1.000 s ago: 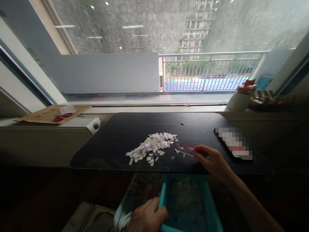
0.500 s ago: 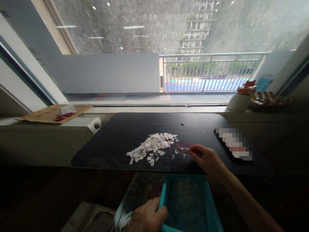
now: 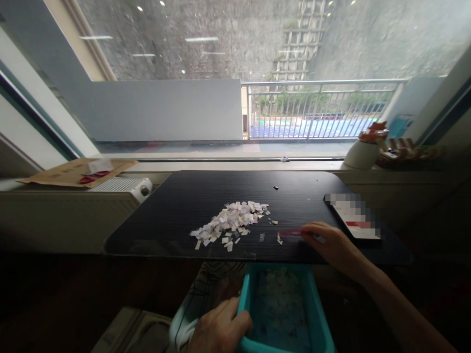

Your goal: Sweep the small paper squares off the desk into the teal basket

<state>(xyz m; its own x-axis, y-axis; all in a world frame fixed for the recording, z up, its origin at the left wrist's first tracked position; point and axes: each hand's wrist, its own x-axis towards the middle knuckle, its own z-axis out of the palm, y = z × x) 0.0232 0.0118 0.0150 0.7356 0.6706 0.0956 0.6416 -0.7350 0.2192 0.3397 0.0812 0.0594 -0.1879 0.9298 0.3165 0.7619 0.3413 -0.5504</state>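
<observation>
My right hand pinches a clear pink protractor, held low on the black table near its front edge, with a few white scraps against its blade. A heap of small white paper scraps lies left of it. My left hand grips the left rim of a teal plastic bin held below the table's front edge; scraps lie inside the bin.
A flat object with a blurred face lies at the table's right. On the sill stand a white pot at right and a brown cardboard sheet with red scissors at left. A white radiator adjoins the table.
My right hand has tipped the protractor down and drawn it toward the table's front edge, pulling a few scraps away from the heap. The left hand and bin stay put.
</observation>
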